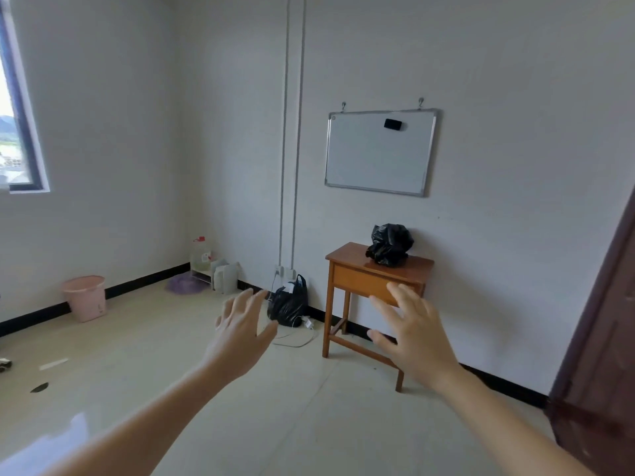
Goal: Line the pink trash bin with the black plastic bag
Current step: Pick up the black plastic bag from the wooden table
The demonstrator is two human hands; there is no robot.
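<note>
Head view — forward, slightly down (wide-angle), facing a room corner.

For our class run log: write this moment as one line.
stage: approach | left hand: open, empty | right hand: open, empty | black plastic bag: on wooden table | pink trash bin: unlined, by wall

plain white walls (498,80) meet in a corner, with a black skirting strip along the bottom. the floor (292,424) is pale tile, shiny near the left edge. a window (19,132) at the far left lets in daylight. a whiteboard (379,152) hangs on two hooks above a small wooden table (360,280). a dark brown door (604,372) stands at the right edge.
</note>
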